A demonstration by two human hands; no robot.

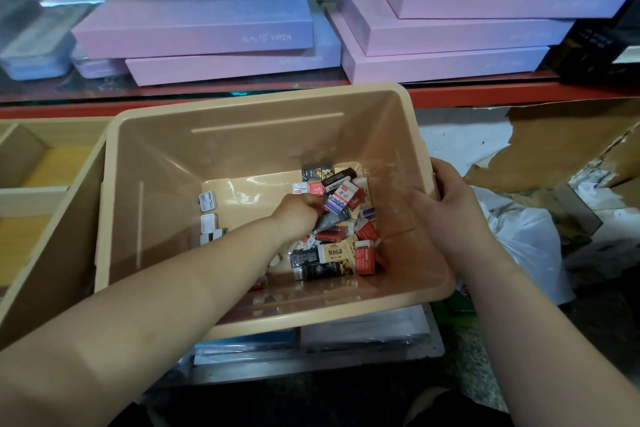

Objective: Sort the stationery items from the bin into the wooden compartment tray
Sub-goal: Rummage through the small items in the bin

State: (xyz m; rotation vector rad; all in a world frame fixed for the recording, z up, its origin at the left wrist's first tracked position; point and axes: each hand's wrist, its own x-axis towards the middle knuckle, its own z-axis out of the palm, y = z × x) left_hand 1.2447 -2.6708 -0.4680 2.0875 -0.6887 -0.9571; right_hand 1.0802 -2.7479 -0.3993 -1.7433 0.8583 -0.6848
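A beige plastic bin fills the middle of the view. At its bottom right lies a heap of small wrapped erasers in red, black, white and blue. A few white ones lie apart at the left wall. My left hand is deep in the bin with its fingers curled into the heap, around a dark-wrapped eraser. My right hand grips the bin's right rim. The wooden compartment tray stands at the left, partly cut off by the frame.
Pink and purple flat boxes are stacked on a red shelf behind the bin. Torn cardboard and a white plastic bag lie to the right. Wrapped packs sit under the bin's front edge.
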